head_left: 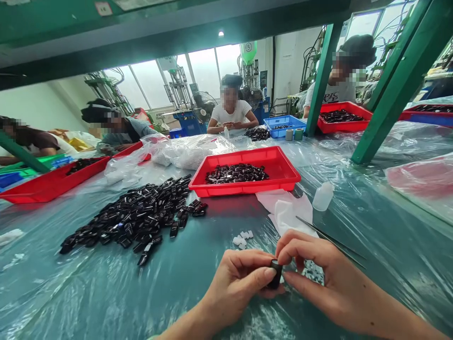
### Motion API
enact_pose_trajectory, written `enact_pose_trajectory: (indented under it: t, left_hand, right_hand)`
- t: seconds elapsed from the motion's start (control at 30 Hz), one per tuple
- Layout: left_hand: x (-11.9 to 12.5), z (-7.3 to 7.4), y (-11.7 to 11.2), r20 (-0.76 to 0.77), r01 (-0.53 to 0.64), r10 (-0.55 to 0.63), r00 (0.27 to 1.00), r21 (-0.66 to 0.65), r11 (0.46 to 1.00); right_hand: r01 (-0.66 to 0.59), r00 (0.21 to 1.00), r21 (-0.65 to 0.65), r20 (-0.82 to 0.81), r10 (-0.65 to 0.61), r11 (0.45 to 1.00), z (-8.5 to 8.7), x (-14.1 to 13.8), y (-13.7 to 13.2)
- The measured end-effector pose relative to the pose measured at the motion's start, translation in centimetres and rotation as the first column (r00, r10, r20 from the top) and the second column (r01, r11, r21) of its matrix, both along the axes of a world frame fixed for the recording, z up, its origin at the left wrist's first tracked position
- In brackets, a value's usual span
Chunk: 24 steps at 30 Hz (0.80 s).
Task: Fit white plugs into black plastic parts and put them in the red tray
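My left hand (236,279) and my right hand (316,269) meet low in the middle of the view, both pinched on one small black plastic part (275,275). My right hand also carries thin metal tweezers (331,240) that stick out to the right. Just beyond my fingers lie a few tiny white pieces (242,238) and a white cloth (288,210). A big heap of the same black parts (138,217) spreads over the table to the left.
A red tray (279,177) with black parts stands ahead, a small white bottle (322,195) to its right. Plastic sheet covers the green table (88,288). More red trays (53,184) and a blue tray (283,123) sit farther off. Several people sit opposite. Green frame posts (392,85) rise at right.
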<state>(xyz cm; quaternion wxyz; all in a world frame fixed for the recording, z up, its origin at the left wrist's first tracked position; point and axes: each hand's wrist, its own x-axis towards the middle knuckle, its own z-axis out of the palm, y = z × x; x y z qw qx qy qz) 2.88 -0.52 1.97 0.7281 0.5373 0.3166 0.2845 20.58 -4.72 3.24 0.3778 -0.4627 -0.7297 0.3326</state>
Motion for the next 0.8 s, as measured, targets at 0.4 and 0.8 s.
enact_pose_trajectory:
  t: [0.4, 0.8]
  left_hand:
    - [-1.0, 0.0, 1.0, -0.038, -0.188, 0.186, 0.982, -0.065, 0.980]
    - [-0.5, -0.3, 0.8, -0.054, -0.194, 0.189, 0.981, -0.127, 0.973]
  right_hand:
    - [-0.083, 0.902, 0.025, 0.427, 0.064, 0.996, -2.3, -0.2, 0.4]
    - [-0.047, 0.877, 0.098, 0.480, -0.006, 0.994, -3.4, -0.8, 1.2]
